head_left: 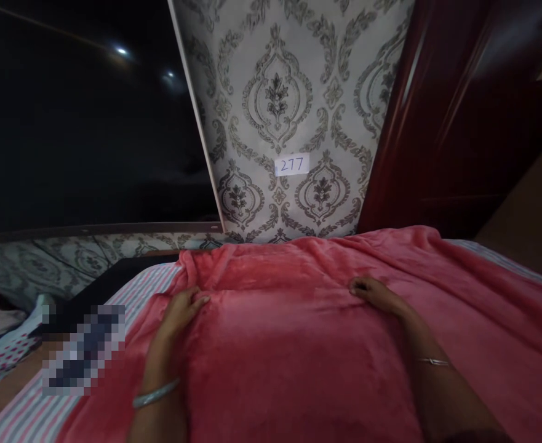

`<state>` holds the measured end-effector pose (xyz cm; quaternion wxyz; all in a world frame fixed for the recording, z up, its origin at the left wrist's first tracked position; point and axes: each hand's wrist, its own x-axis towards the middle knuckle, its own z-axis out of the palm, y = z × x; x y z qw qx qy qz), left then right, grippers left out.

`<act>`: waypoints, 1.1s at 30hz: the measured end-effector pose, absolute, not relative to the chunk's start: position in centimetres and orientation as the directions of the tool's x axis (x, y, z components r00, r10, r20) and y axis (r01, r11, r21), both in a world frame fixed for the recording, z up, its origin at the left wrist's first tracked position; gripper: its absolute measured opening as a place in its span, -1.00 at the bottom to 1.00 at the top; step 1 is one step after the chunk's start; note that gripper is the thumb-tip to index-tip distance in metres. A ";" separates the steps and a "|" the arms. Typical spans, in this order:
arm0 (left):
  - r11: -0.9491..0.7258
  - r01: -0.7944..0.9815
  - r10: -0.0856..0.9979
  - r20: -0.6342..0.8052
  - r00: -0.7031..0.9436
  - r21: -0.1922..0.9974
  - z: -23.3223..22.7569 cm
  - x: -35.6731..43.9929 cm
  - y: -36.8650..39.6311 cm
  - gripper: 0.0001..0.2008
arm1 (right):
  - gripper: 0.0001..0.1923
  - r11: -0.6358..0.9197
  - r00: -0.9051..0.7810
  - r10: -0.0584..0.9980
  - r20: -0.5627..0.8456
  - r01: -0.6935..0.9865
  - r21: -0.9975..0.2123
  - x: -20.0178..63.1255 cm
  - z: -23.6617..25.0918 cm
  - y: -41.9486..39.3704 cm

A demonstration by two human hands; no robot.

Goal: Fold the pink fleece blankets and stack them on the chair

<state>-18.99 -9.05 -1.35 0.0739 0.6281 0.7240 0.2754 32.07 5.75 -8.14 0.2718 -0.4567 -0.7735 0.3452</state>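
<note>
A plush pinkish-red blanket (298,351) is spread in front of me, with creases running across its far part and a fold line between my hands. At its left, my left hand (183,311) is closed on the cloth, thumb pointing inward. Across from it, my right hand (378,295) has its fingers curled and pinched on the blanket at about the same height. A thick bangle circles my left wrist and a thin one my right. The fingertips of both hands are partly sunk in the cloth.
Under the blanket lies a striped sheet (153,280). A large dark television screen (86,123) stands at the far left. Behind is patterned wallpaper (275,74) with a paper label (291,164) reading 277. A dark red wooden panel (437,123) rises at the right. A blurred patch covers something at left.
</note>
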 end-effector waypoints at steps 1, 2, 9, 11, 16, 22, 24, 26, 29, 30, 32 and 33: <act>0.061 0.884 0.948 0.250 -0.196 0.463 -1.0 -18.8 -9.4 -0.66 | -0.58 0.364 -0.404 0.903 0.150 0.531 -0.765 32.0 -8.1 5.6; 0.058 0.898 0.945 0.265 -0.191 0.437 -0.6 -18.6 -9.8 -0.67 | -0.59 0.385 -0.372 0.907 0.198 0.543 -0.746 31.9 -8.0 5.4; -0.001 0.976 0.895 0.436 -0.097 0.220 0.9 -17.2 -14.0 -0.73 | -0.68 0.471 -0.213 0.875 0.434 0.577 -0.667 32.8 -4.1 0.8; -0.032 0.983 0.885 0.463 -0.056 0.179 1.1 -16.9 -15.5 -0.72 | -0.65 0.476 -0.210 0.872 0.442 0.571 -0.669 33.5 -3.0 -1.5; -0.107 0.982 0.905 0.425 0.031 0.157 0.5 -16.4 -19.6 -0.73 | -0.49 0.433 -0.254 0.901 0.352 0.573 -0.696 35.8 -3.0 -6.9; -0.188 0.972 0.945 0.298 0.138 0.145 -0.7 -15.9 -22.6 -0.79 | -0.45 0.373 -0.298 0.925 0.237 0.590 -0.716 37.2 -6.5 -10.1; -0.175 0.979 0.953 0.269 0.142 0.102 -0.7 -16.0 -22.9 -0.82 | -0.50 0.373 -0.298 0.925 0.235 0.600 -0.708 37.3 -7.4 -10.4; -0.165 0.984 0.959 0.243 0.145 0.062 -0.6 -16.4 -23.2 -0.85 | -0.52 0.407 -0.314 0.912 0.265 0.607 -0.682 37.4 -8.2 -10.5; -0.131 0.991 0.972 0.201 0.124 0.026 -0.6 -17.5 -23.6 -0.88 | -0.50 0.486 -0.356 0.874 0.331 0.624 -0.612 37.8 -9.1 -10.6; -0.115 0.993 0.976 0.187 0.109 0.018 -0.6 -17.9 -23.7 -0.88 | -0.53 0.501 -0.364 0.865 0.345 0.630 -0.593 37.9 -9.4 -10.7; -0.081 0.997 0.981 0.178 0.076 0.019 -0.8 -18.5 -23.8 -0.89 | -0.62 0.504 -0.351 0.863 0.363 0.639 -0.581 38.1 -9.6 -10.7; -0.066 0.997 0.980 0.188 0.058 0.035 -0.8 -18.7 -23.8 -0.89 | -0.66 0.491 -0.327 0.870 0.369 0.647 -0.583 38.1 -9.5 -10.6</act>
